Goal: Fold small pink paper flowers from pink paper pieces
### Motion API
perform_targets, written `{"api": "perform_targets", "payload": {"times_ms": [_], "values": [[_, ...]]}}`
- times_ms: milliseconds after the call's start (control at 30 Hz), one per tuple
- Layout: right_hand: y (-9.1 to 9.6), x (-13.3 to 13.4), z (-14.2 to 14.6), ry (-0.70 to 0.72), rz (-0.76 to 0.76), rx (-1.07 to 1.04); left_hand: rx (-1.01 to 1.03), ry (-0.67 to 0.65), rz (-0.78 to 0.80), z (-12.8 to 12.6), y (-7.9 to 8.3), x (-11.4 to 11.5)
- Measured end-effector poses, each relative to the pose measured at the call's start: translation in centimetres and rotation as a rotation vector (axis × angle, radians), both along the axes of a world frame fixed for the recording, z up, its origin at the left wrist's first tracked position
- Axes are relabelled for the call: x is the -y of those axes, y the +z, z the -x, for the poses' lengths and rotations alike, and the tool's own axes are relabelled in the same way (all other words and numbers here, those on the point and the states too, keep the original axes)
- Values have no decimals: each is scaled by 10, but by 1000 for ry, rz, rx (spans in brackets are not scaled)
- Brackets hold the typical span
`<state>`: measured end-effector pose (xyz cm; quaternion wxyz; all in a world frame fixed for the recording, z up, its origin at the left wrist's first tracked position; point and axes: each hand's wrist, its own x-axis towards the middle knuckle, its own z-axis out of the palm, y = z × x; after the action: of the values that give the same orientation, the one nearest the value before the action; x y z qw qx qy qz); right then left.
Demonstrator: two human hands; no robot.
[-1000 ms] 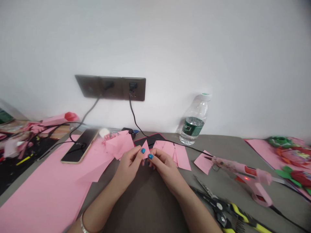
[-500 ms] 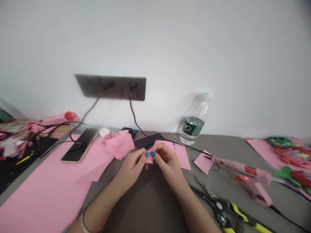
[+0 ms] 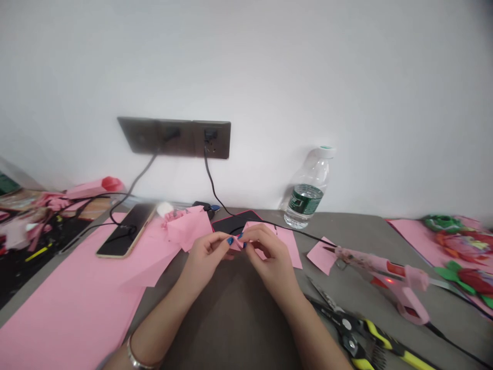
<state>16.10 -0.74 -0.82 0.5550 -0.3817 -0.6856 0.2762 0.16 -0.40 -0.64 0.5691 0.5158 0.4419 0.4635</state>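
Note:
Between my fingertips is a small piece of pink paper [image 3: 238,242], mostly covered by the fingers. My left hand [image 3: 208,255] pinches its left side, thumb on top. From the right, my right hand [image 3: 271,257] pinches the same piece with thumb and forefinger. Both hands are raised a little over the grey table. Just behind them lie a dark, red-edged flat device [image 3: 231,222] and loose pink paper squares [image 3: 285,244]. Folded pink paper pieces [image 3: 190,226] lie beyond my left hand.
At left, a phone [image 3: 127,231] rests on large pink sheets [image 3: 73,303]. A water bottle [image 3: 306,198] leans by the wall. To the right are a pink glue gun [image 3: 385,272] with its light on, scissors [image 3: 346,326] and paper flowers [image 3: 466,246]. Black cables [image 3: 269,223] cross the table.
My fingers have shifted on the pink paper. The right thumb and forefinger now pinch its right side, and the thumbnails no longer sit side by side on top.

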Motion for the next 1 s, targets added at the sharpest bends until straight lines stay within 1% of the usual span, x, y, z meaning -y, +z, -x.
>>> {"api": "perform_targets", "payload": {"times_ms": [100, 300, 433, 700, 933, 1000], "values": [[2, 0, -2, -14, -80, 90, 14, 16, -1, 0, 1, 0], [5, 1, -2, 17, -134, 131, -24, 41, -50, 1, 7, 2], [8, 2, -3, 26, -123, 148, -49, 57, -85, 2, 8, 1], [6, 3, -4, 30, -109, 185, -23, 20, 0, 3, 3, 1], [8, 4, -4, 51, -95, 166, -15, -2, 10, 2, 2, 0], [7, 5, -2, 59, -61, 123, -28, 2, 2, 3, 1, 0]]}}
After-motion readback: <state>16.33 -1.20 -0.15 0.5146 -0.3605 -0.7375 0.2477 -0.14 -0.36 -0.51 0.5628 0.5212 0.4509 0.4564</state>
